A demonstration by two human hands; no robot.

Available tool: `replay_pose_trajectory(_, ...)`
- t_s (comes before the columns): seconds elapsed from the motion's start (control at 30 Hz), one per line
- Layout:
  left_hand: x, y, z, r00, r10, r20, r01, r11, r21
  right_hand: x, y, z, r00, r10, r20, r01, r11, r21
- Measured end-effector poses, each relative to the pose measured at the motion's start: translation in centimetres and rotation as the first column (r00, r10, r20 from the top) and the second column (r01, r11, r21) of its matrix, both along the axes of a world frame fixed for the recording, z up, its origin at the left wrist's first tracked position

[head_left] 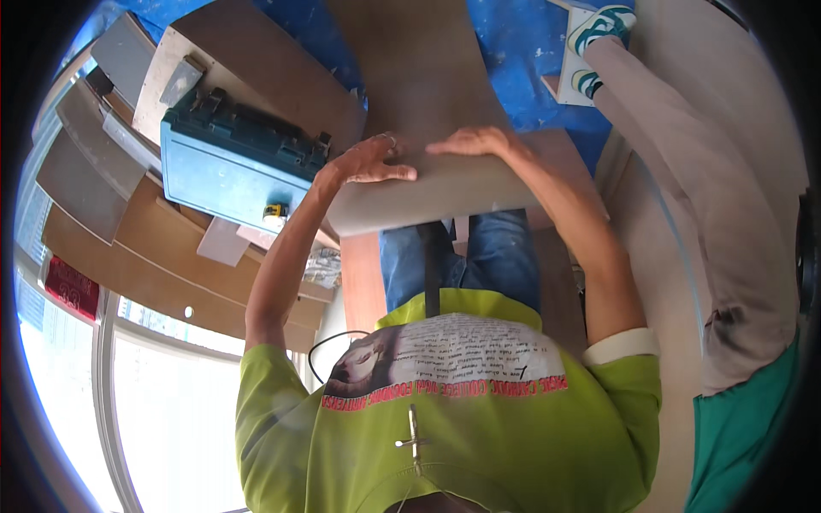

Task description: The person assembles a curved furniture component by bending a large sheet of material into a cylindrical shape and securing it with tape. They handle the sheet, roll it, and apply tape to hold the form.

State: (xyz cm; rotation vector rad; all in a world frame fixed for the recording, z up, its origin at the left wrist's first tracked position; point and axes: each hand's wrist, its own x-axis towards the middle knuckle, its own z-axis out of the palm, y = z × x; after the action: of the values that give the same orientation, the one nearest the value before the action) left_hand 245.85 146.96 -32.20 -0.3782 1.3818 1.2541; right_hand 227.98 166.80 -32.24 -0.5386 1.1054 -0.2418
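Observation:
A long brown-grey sheet (419, 68) runs away from me at the top middle, and its near part bends over in front of my lap. My left hand (368, 161) rests on the near part, thumb stretched toward the right and a ring on one finger. Across from it, my right hand (475, 143) lies with its fingers extended over the same sheet, pointing left. A gap separates the two hands, and neither one grips anything. What supports the sheet from below is mostly hidden.
To the left, a teal tool case (231, 162) stands beside a brown box-like board piece (256, 51), with a yellow-black tape measure (274, 212) on the case. Several boards (94, 162) lean farther left. Blue sheeting (299, 34) covers the floor. Another person's beige-trousered leg (701, 171) extends along the right.

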Motion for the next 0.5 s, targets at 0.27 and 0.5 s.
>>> replay_pose_trajectory(0.27,-1.9,1.4,0.4,0.984,-0.101,-0.146,0.104,0.995,0.011,-1.0,-0.3,-6.6,0.944,0.285,-0.164,-0.267,0.956,0.124)
replay_pose_trajectory(0.5,-4.4,-0.4,-6.0,0.967,0.072,0.242,-0.164,0.910,0.382,-4.6,-1.5,-3.6,0.979,0.204,-0.024,-0.206,0.976,-0.073)
